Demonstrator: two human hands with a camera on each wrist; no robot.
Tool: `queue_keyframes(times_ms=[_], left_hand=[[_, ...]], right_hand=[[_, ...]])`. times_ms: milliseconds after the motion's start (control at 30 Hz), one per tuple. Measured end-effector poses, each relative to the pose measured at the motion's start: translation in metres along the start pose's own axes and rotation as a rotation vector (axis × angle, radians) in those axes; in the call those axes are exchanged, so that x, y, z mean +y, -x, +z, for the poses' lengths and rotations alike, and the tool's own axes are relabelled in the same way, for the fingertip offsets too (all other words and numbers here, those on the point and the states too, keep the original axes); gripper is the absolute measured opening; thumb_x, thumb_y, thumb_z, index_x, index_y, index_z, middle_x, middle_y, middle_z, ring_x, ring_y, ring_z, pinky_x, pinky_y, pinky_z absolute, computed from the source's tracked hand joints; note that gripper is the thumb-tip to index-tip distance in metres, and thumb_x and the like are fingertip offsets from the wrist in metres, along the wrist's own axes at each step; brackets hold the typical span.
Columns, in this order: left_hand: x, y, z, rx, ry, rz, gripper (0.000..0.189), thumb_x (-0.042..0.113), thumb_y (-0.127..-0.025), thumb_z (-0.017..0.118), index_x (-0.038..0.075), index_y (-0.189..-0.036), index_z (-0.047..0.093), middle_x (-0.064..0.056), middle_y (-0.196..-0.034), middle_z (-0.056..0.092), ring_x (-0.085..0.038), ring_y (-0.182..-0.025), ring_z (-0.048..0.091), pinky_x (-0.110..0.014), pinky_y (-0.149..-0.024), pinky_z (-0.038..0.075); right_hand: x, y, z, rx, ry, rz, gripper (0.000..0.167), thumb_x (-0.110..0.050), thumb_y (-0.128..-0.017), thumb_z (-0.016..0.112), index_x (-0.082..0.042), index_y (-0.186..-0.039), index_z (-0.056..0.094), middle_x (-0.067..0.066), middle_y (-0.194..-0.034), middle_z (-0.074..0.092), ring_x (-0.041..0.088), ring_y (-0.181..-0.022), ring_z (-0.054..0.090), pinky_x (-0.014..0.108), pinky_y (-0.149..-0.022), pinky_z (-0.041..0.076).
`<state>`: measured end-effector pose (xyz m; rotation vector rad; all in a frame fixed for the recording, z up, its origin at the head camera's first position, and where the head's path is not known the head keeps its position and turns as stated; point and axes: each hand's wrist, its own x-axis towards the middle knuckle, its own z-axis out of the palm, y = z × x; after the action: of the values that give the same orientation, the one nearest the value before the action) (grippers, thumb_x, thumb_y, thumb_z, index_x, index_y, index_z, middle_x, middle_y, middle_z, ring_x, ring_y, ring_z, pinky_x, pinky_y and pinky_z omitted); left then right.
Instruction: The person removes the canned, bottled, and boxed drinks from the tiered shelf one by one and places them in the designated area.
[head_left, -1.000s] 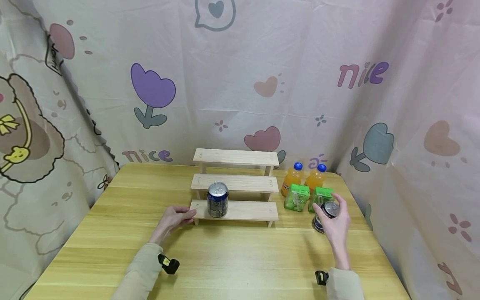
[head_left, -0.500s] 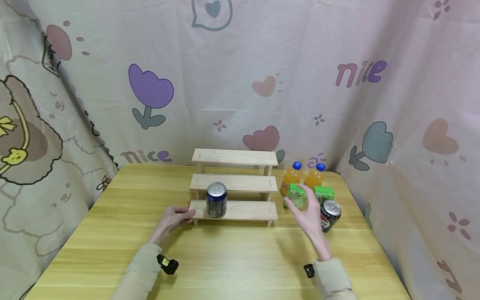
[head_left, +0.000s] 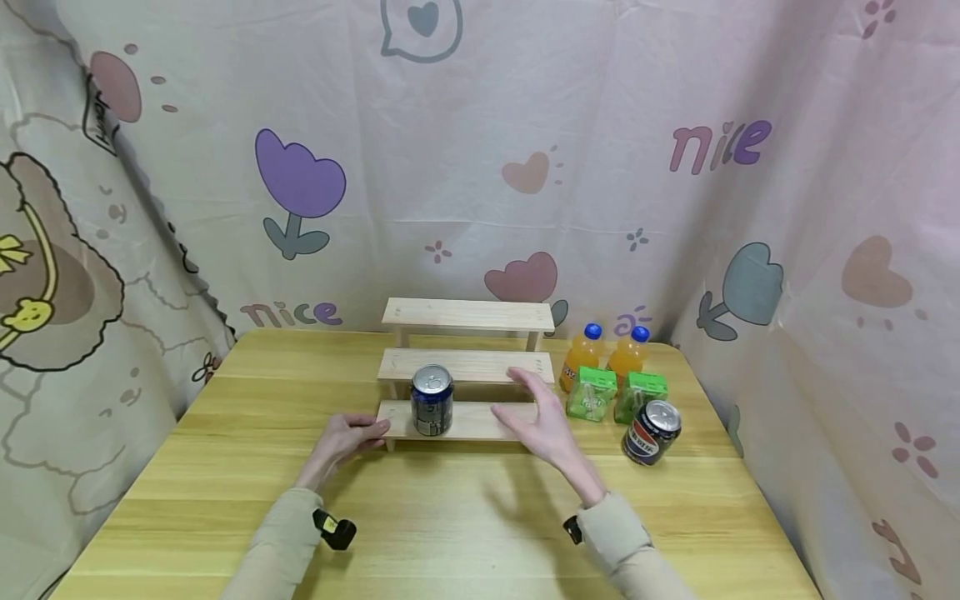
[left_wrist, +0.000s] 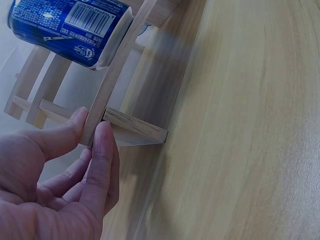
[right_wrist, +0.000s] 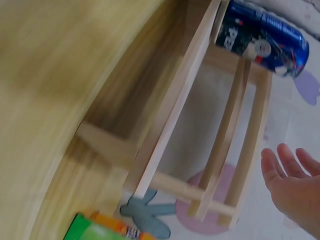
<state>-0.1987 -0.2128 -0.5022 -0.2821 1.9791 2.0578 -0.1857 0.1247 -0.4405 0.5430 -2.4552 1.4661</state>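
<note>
My left hand (head_left: 343,443) pinches the left end of the bottom step of a three-tier wooden display rack (head_left: 468,315); the left wrist view shows thumb and fingers on either side of that board. On this step, towards its left, stands a blue Pepsi can (head_left: 432,402), upright. My right hand (head_left: 543,423) hovers in front of the rack's right end with its fingers spread and nothing in them. To the right, a dark Pepsi can (head_left: 651,433) stands on the table in front of two green drink cartons (head_left: 592,395).
Two orange juice bottles (head_left: 582,357) with blue caps stand behind the cartons, right of the rack. A patterned curtain (head_left: 450,167) hangs close behind the wooden table (head_left: 450,517) and along its sides.
My right hand has left the dark can at the right and moved left to the rack, holding nothing. The left hand keeps its grip on the step, and the blue can stays put.
</note>
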Motion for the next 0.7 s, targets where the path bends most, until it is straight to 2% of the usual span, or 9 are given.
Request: queue_keyframes(times_ms=[300,700], left_hand=[[0.0,0.0,0.001,-0.004,0.013,-0.004,0.047,-0.003,-0.097,0.066,-0.028,-0.131,0.045,-0.003,-0.085,0.07,-0.007,-0.073,0.072,-0.017,-0.072,0.065],[0.0,0.001,-0.001,-0.016,0.002,0.008,0.055,-0.002,-0.098,0.066,-0.03,-0.136,0.038,-0.007,-0.091,0.07,-0.008,-0.077,0.073,-0.017,-0.075,0.065]], right_hand=[[-0.011,-0.014,0.026,-0.13,-0.04,-0.002,0.066,-0.026,-0.091,0.078,-0.003,-0.147,0.052,0.016,-0.149,0.056,0.035,-0.139,0.053,0.058,-0.122,0.041],[-0.02,-0.03,0.053,-0.231,-0.061,-0.029,0.069,-0.028,-0.091,0.078,-0.002,-0.148,0.049,0.017,-0.15,0.054,0.034,-0.14,0.052,0.056,-0.121,0.043]])
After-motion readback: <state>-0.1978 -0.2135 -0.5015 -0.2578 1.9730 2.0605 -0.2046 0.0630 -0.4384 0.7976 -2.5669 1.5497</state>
